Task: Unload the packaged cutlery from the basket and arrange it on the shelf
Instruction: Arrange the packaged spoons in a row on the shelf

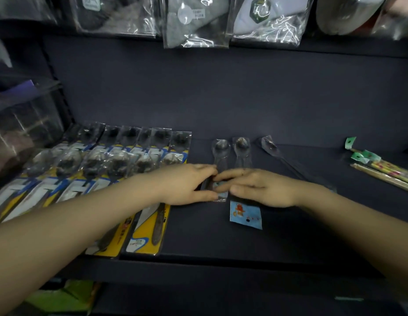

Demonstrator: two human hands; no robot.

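Spoon packets (221, 179) lay on shelf (289, 236); left hand (187, 185), right hand (260, 188) pressed together on them, aligning; next likely square beside yellow-carded row (102, 160).

Dim dark-navy back wall (221, 92) — bagged goods (196, 21) above

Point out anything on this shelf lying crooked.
The lone clear-sleeved spoon right of the two blue-carded spoons lies diagonally, handle angled right, while those two point straight back. The chopstick packs at far right also lie slanted.
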